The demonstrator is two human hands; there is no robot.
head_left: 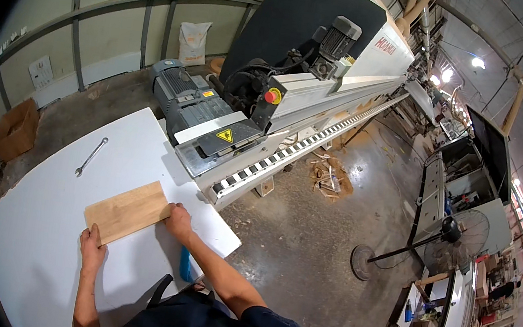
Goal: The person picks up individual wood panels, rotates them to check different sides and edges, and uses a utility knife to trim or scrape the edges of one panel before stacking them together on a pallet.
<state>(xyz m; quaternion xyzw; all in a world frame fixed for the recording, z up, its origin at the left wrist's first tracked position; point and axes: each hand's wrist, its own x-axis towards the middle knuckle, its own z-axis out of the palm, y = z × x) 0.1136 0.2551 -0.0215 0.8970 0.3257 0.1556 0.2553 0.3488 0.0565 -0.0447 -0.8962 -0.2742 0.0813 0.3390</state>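
A rectangular light-brown wooden board (128,211) is held between my two hands over the white tabletop (28,251). My left hand (91,251) grips its near left corner, with the thumb on top. At the board's right end, my right hand (179,220) has its fingers closed on the edge. Whether the board rests flat or is slightly raised, I cannot tell. Beyond it on the table lies a metal wrench (91,156). Close to my right forearm, a blue curved object (186,264) shows at the table's near edge.
A long machine with a roller conveyor track (296,152), grey motor (181,92) and red stop button (272,96) adjoins the table's far right. A cardboard box (16,128) and white sack (193,43) stand by the wall. Right are a pedestal fan (455,234) and a workbench (450,320).
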